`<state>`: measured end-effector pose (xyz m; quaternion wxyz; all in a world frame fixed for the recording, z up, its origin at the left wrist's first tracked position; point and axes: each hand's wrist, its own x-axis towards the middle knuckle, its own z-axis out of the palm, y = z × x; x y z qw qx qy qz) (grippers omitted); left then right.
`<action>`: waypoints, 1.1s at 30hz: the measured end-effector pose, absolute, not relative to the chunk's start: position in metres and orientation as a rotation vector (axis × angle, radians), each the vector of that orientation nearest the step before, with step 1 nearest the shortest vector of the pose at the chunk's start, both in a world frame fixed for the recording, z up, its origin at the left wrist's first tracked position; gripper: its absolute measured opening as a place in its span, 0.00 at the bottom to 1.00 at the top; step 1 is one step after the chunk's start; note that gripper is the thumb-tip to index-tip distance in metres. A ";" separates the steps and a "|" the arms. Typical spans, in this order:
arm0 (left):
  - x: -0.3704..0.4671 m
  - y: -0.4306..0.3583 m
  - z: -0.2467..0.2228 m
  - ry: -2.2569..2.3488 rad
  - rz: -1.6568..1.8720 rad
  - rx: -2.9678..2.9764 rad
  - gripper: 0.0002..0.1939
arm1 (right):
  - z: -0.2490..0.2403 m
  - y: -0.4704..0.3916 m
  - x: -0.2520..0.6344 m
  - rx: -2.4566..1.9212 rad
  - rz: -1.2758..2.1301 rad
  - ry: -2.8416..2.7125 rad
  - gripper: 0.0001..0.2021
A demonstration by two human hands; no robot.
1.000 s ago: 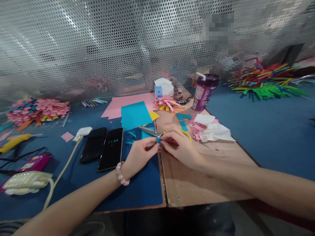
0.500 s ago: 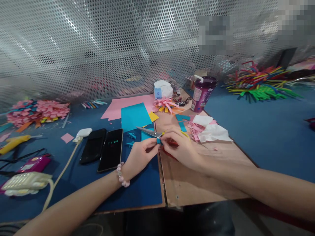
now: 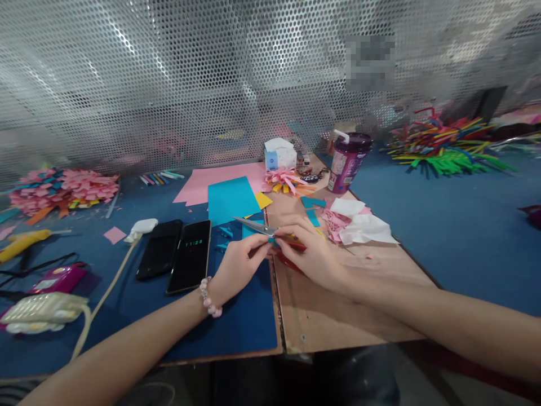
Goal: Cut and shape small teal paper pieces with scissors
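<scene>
Only slight movement is shown since the earlier frame: the fingers of the right hand [image 3: 310, 251] have been shifted a little to the left, so that less of the small blue paper piece [image 3: 271, 239] is exposed, while the left hand [image 3: 236, 259] has been kept almost in place.

From the head view, the paper piece is seen above the counter [image 3: 236, 332], near the seam beside the light brown board [image 3: 350, 304]. It is pinched by both hands, thumb and fingers of each brought narrowly together. Scissors [image 3: 257, 225] are crowded in at the same spot, blades pointed left and handles partly covered by the right hand; whether they are gripped cannot be told.

Reach to the left is bordered by 2 dark phones [image 3: 190, 256], with a white plug [image 3: 144, 226] and a pink paper square [image 3: 114, 234] set farther out. Just past the left hand, small blue cut pieces [image 3: 222, 247] are scattered. Farther back, a blue sheet [image 3: 232, 200] is laid over pink sheets [image 3: 207, 183]. To the right, blue strips [image 3: 313, 210], pink shreds [image 3: 333, 223] and crumpled white tissue [image 3: 366, 228] are gathered, with a purple cup [image 3: 349, 163] stood behind them. The back is closed off by a perforated metal screen [image 3: 169, 84].
</scene>
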<state>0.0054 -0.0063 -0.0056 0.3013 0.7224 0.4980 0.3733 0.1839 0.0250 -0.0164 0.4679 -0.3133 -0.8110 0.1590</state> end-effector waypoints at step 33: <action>0.010 -0.008 0.003 1.033 0.800 1.370 0.18 | -0.011 0.029 0.189 -0.701 0.070 -2.017 0.05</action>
